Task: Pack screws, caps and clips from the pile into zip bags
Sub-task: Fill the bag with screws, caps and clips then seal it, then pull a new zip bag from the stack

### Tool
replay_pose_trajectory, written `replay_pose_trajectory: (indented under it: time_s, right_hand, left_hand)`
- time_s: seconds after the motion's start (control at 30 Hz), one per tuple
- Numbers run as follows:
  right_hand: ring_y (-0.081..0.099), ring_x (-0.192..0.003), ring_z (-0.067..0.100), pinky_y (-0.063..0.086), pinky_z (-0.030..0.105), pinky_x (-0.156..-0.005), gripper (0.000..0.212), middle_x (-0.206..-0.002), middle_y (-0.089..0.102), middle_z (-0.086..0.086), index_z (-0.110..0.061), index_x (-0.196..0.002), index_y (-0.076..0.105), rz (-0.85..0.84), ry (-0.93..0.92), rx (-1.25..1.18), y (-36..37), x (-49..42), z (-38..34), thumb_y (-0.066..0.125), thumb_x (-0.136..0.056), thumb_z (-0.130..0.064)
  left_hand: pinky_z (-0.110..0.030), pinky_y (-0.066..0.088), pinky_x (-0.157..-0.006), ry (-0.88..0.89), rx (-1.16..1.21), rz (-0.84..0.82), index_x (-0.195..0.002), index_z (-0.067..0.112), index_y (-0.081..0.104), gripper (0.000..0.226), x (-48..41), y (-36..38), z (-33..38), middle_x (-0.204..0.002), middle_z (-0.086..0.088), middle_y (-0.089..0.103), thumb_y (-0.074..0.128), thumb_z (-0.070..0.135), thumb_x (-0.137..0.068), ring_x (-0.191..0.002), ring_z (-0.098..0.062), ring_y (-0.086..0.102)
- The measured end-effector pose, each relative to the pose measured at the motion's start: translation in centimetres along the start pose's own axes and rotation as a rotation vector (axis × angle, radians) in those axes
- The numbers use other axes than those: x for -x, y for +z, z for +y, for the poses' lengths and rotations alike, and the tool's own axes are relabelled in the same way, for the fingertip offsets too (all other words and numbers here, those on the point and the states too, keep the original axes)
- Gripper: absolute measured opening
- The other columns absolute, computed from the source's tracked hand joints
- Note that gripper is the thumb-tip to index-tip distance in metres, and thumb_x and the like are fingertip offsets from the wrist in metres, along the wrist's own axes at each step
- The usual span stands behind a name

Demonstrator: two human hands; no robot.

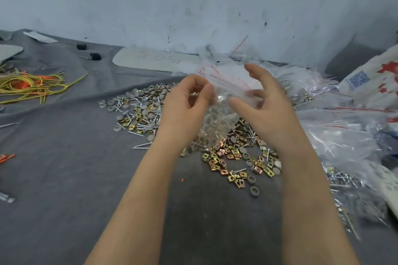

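A clear zip bag with a red-lined top hangs between my hands above the pile, with some hardware inside it. My left hand pinches the bag's top left edge between thumb and curled fingers. My right hand holds the top right edge with thumb and curled fingers. Below lies the pile of silver screws, grey round caps and brass-coloured square clips on the grey cloth.
Filled and empty zip bags heap up at the right. Yellow and orange cables lie at the left. A white board marked in red and two small black blocks sit by the wall.
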State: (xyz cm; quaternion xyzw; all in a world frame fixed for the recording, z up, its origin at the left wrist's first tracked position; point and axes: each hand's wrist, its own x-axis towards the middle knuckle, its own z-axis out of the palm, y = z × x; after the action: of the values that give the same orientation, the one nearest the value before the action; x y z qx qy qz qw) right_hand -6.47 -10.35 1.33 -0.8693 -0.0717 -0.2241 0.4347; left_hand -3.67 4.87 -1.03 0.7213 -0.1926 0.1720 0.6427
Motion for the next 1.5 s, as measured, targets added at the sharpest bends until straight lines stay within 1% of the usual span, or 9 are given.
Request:
replay_pose_trajectory:
  time_s: [0.1, 0.23, 0.3, 0.57, 0.9, 1.07, 1.2, 1.37, 1.5]
  right_hand:
    - [0.047, -0.113, -0.006, 0.037, 0.012, -0.09, 0.043, -0.124, 0.056, -0.02, -0.038, -0.13, 0.052, -0.095, -0.046, 0.095, 0.0, -0.6, -0.5, 0.062, -0.088, -0.041]
    - [0.062, -0.097, 0.009, 0.049, 0.036, -0.092, 0.002, -0.092, 0.068, -0.008, -0.027, -0.09, 0.067, -0.112, -0.044, 0.069, 0.9, -1.7, -1.2, 0.065, -0.09, -0.026]
    - [0.065, -0.089, 0.011, 0.052, 0.039, -0.088, 0.006, -0.084, 0.069, -0.006, -0.024, -0.083, 0.067, -0.086, -0.045, 0.023, 1.2, -1.9, -1.4, 0.067, -0.088, -0.022]
    - [0.068, -0.083, 0.01, 0.055, 0.038, -0.084, 0.001, -0.081, 0.071, -0.004, -0.021, -0.086, 0.069, -0.123, -0.033, -0.012, 0.9, -2.2, -1.2, 0.069, -0.086, -0.019]
    - [0.066, -0.075, 0.004, 0.053, 0.026, -0.074, 0.008, -0.075, 0.071, -0.008, -0.025, -0.08, 0.066, -0.109, -0.018, 0.003, 0.8, -2.0, -1.0, 0.068, -0.088, -0.024]
    - [0.067, -0.085, 0.012, 0.053, 0.039, -0.085, 0.014, -0.08, 0.07, -0.004, -0.027, -0.078, 0.061, -0.086, -0.049, 0.039, 1.4, -1.9, -1.0, 0.064, -0.089, -0.019]
    - [0.064, -0.088, 0.011, 0.05, 0.034, -0.085, 0.011, -0.08, 0.065, -0.012, -0.027, -0.081, 0.058, -0.023, -0.07, 0.129, 1.9, -1.5, -0.4, 0.062, -0.091, -0.024]
    - [0.059, -0.089, 0.003, 0.043, 0.016, -0.074, 0.01, -0.087, 0.063, -0.016, -0.03, -0.085, 0.057, 0.014, 0.014, 0.169, 0.2, -0.8, 2.4, 0.058, -0.094, -0.027]
    - [0.063, -0.09, 0.012, 0.045, 0.029, -0.078, 0.012, -0.089, 0.066, -0.006, -0.026, -0.084, 0.058, 0.112, 0.21, 0.133, -2.3, 0.2, 5.5, 0.056, -0.094, -0.02]
  left_hand:
    - [-0.012, 0.042, -0.053, 0.084, -0.089, -0.033, -0.087, 0.022, 0.057, 0.012, 0.2, 0.2, 0.3, -0.076, 0.007, 0.065, 0.055, 0.015, -0.097, -0.063, 0.001, 0.061]
    - [-0.011, 0.045, -0.062, 0.121, -0.154, -0.014, -0.091, 0.018, 0.056, 0.006, 0.1, 0.3, 0.3, -0.078, 0.007, 0.065, 0.055, 0.015, -0.096, -0.071, -0.004, 0.062]
    - [-0.013, 0.047, -0.065, 0.133, -0.159, -0.008, -0.088, 0.021, 0.056, 0.009, -0.1, 0.1, 0.4, -0.079, 0.009, 0.065, 0.057, 0.017, -0.095, -0.074, -0.005, 0.062]
    - [-0.013, 0.044, -0.064, 0.195, -0.234, -0.036, -0.077, 0.031, 0.053, 0.023, -0.6, -0.2, 0.8, -0.071, 0.013, 0.062, 0.057, 0.017, -0.095, -0.071, -0.002, 0.06]
    - [-0.014, 0.043, -0.065, 0.125, -0.187, -0.035, -0.084, 0.018, 0.062, 0.01, -0.5, 0.1, 0.5, -0.071, 0.014, 0.064, 0.059, 0.017, -0.094, -0.069, 0.0, 0.06]
    - [-0.019, 0.047, -0.065, 0.148, -0.213, -0.013, -0.086, 0.015, 0.058, 0.009, -0.4, 0.3, 0.2, -0.076, 0.008, 0.064, 0.056, 0.015, -0.095, -0.073, -0.006, 0.06]
    - [-0.029, 0.046, -0.07, 0.154, -0.283, 0.064, -0.087, 0.013, 0.057, 0.008, -0.3, 0.6, -0.2, -0.079, 0.0, 0.064, 0.055, 0.015, -0.095, -0.075, -0.015, 0.059]
    - [-0.021, 0.043, -0.069, 0.121, -0.298, 0.159, -0.088, 0.018, 0.056, 0.008, -0.7, 0.3, -0.6, -0.078, 0.002, 0.064, 0.054, 0.018, -0.096, -0.076, -0.009, 0.058]
    - [-0.012, 0.041, -0.063, 0.078, -0.293, 0.245, -0.088, 0.019, 0.052, 0.01, -1.4, -0.1, -0.4, -0.075, 0.012, 0.058, 0.051, 0.017, -0.098, -0.069, 0.002, 0.053]
